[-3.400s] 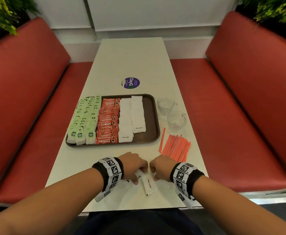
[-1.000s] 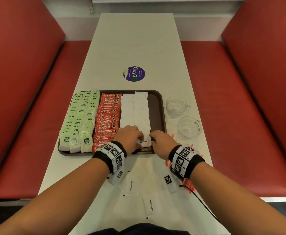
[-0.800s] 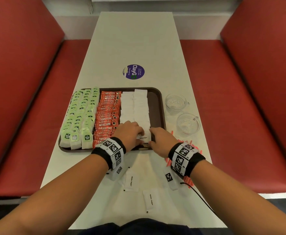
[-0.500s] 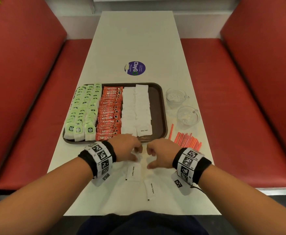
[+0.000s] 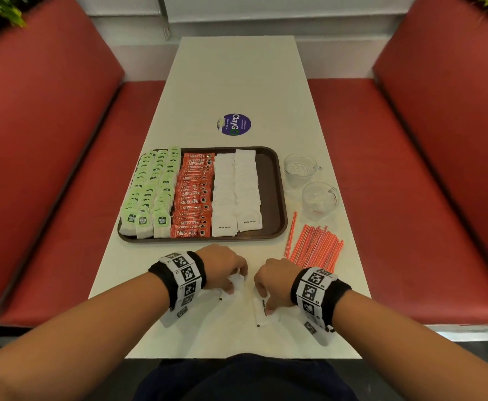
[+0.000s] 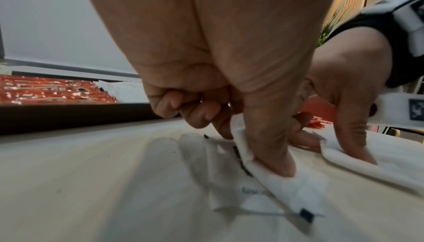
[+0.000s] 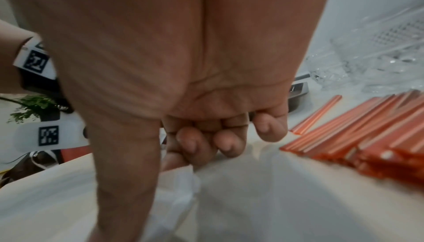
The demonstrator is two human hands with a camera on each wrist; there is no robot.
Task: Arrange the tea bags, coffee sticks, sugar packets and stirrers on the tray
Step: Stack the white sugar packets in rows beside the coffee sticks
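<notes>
A brown tray holds rows of green tea bags, red coffee sticks and two columns of white sugar packets. Orange stirrers lie on the table to the tray's right. Near the table's front edge, my left hand pinches a loose sugar packet between thumb and forefinger, with one edge lifted. Beside it, my right hand has its thumb and curled forefinger on a second sugar packet, which lies flat.
Two glass cups stand right of the tray, behind the stirrers. A round purple sticker sits on the table beyond the tray. Red bench seats flank the table. A bare strip runs along the tray's right side.
Both hands have drawn back from the tray's front edge, where they touched the sugar columns, to the two loose packets near me. Each hand now takes hold of one.
</notes>
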